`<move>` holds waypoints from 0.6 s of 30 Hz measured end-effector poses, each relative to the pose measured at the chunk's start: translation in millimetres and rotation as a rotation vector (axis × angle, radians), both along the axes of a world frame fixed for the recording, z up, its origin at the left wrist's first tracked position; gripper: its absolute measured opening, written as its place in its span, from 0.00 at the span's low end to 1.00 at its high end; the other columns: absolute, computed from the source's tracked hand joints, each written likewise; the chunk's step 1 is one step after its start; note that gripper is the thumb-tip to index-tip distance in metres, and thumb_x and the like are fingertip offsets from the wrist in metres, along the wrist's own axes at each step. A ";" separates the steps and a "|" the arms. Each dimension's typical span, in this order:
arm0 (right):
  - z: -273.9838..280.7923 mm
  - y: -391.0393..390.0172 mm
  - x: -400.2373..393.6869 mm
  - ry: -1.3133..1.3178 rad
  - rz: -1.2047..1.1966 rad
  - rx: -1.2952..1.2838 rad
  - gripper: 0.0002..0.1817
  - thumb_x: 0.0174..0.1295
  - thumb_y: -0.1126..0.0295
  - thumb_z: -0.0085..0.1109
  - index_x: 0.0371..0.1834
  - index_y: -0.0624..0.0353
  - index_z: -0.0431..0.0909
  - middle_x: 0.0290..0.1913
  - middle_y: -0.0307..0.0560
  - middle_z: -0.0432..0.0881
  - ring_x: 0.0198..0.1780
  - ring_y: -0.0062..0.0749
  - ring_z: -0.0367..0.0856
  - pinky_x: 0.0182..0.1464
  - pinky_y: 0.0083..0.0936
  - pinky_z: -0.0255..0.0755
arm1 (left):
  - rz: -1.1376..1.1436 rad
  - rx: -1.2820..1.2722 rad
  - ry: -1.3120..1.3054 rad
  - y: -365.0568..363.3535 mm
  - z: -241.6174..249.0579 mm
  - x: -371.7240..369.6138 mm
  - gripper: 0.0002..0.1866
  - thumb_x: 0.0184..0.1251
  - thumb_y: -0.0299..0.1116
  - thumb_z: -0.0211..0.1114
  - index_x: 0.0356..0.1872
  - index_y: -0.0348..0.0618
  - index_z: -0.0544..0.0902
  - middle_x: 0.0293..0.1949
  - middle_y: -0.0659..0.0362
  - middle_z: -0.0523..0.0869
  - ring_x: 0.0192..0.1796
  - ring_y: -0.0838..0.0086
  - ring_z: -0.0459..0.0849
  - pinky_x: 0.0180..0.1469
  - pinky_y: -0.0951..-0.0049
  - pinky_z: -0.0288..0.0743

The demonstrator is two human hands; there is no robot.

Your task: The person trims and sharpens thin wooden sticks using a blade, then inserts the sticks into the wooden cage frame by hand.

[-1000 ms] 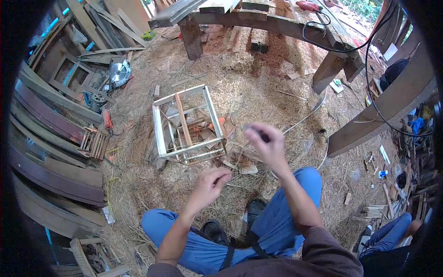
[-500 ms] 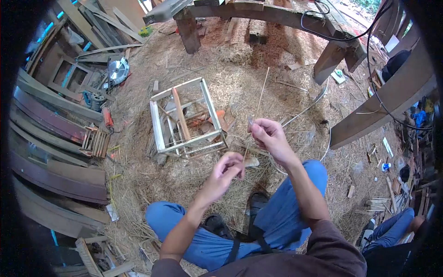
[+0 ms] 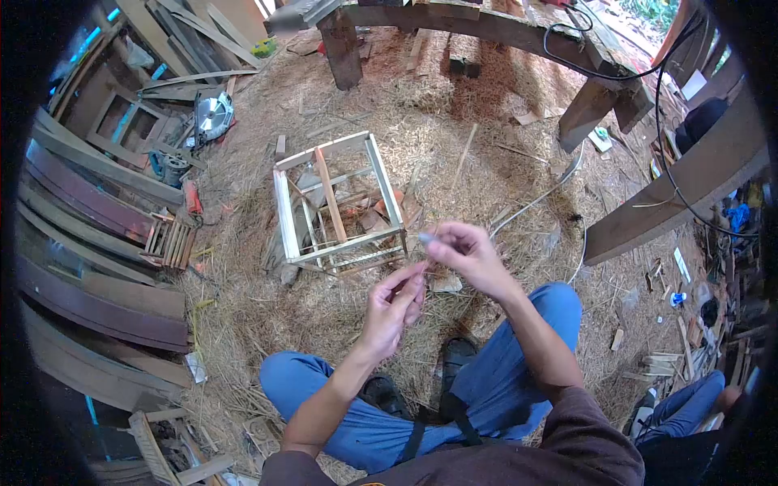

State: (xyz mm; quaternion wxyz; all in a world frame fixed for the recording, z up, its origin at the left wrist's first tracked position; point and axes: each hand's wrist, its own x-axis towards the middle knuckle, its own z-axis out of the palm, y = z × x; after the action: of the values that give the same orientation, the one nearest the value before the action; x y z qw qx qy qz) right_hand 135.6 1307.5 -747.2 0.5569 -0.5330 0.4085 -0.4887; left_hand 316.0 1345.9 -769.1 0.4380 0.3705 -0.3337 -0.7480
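Note:
My left hand [image 3: 391, 308] is closed in a pinch, thumb against fingers, on the lower end of a thin pale strip [image 3: 466, 154]. This strip slants up and away past my right hand; its middle part is blurred. Just above and to the right, my right hand [image 3: 470, 257] is closed on a small grey blade-like piece [image 3: 425, 238], whose exact kind I cannot make out. The fingertips of both hands are close together. Beyond them stands an open wooden frame [image 3: 340, 240] of pale bars, with one reddish-brown bar across its top.
Straw and shavings cover the ground. A circular saw [image 3: 212, 117], another power tool [image 3: 168, 168] and stacked boards [image 3: 105, 308] lie to the left. A heavy timber beam [image 3: 681, 194] stands at right, with a black cable [image 3: 664, 154] near it. Another person's leg [image 3: 685, 405] is at lower right.
My right hand has moved down and left toward my left hand, and the grey piece came with it. My left fingers have closed into a tighter pinch. The view has shifted slightly.

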 end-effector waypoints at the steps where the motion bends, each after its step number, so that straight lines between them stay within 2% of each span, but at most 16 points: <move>1: 0.4 1.3 3.6 0.020 0.030 -0.013 0.13 0.69 0.63 0.66 0.44 0.63 0.82 0.28 0.27 0.77 0.30 0.11 0.73 0.32 0.14 0.66 | 0.007 -0.004 0.008 -1.1 -0.2 1.2 0.14 0.76 0.34 0.63 0.57 0.42 0.83 0.29 0.67 0.75 0.23 0.89 0.62 0.22 0.85 0.53; 2: -3.5 0.8 3.4 0.038 0.108 0.008 0.14 0.66 0.67 0.69 0.46 0.64 0.79 0.32 0.31 0.80 0.36 0.14 0.78 0.39 0.15 0.72 | 0.012 -0.006 0.015 -1.9 -0.4 2.7 0.14 0.76 0.34 0.63 0.57 0.42 0.83 0.29 0.67 0.75 0.23 0.90 0.62 0.22 0.85 0.53; 5: -15.5 3.2 12.1 0.027 0.204 -0.011 0.15 0.64 0.69 0.70 0.48 0.63 0.76 0.34 0.35 0.82 0.36 0.15 0.80 0.38 0.16 0.73 | 0.021 -0.019 0.011 -2.8 -8.0 7.5 0.12 0.75 0.35 0.64 0.53 0.43 0.84 0.28 0.69 0.75 0.23 0.90 0.63 0.22 0.85 0.53; 6: -9.9 7.0 18.6 -0.061 0.193 0.044 0.17 0.62 0.67 0.73 0.46 0.62 0.77 0.32 0.32 0.80 0.36 0.11 0.76 0.36 0.16 0.70 | 0.024 -0.024 0.003 -2.6 -9.8 9.6 0.11 0.75 0.35 0.64 0.52 0.43 0.84 0.28 0.70 0.75 0.23 0.90 0.63 0.22 0.86 0.53; 9: -12.0 4.6 16.5 0.035 0.158 -0.041 0.17 0.60 0.67 0.75 0.45 0.62 0.78 0.32 0.32 0.82 0.35 0.12 0.77 0.36 0.15 0.70 | 0.024 -0.047 -0.062 -2.2 -5.6 12.2 0.10 0.75 0.36 0.65 0.48 0.43 0.84 0.27 0.70 0.74 0.23 0.91 0.63 0.22 0.86 0.52; 15: -3.6 6.3 10.7 0.065 0.098 -0.071 0.16 0.56 0.65 0.78 0.38 0.63 0.82 0.33 0.35 0.84 0.35 0.13 0.78 0.35 0.15 0.71 | -0.044 -0.057 -0.013 0.8 9.1 16.0 0.08 0.74 0.36 0.66 0.44 0.43 0.85 0.26 0.71 0.72 0.23 0.91 0.61 0.21 0.85 0.50; 18: -5.9 4.8 6.9 0.065 0.069 -0.081 0.15 0.55 0.66 0.79 0.36 0.63 0.83 0.34 0.35 0.85 0.35 0.14 0.79 0.35 0.15 0.72 | -0.039 -0.086 -0.021 1.4 4.5 16.9 0.14 0.75 0.34 0.65 0.55 0.40 0.85 0.25 0.73 0.73 0.22 0.92 0.60 0.21 0.85 0.51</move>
State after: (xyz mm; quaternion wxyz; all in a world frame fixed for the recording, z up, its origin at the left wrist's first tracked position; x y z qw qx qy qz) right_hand 142.5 1312.3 -753.1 0.5379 -0.5844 0.3877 -0.4677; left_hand 332.9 1347.3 -764.5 0.4352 0.3525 -0.3770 -0.7377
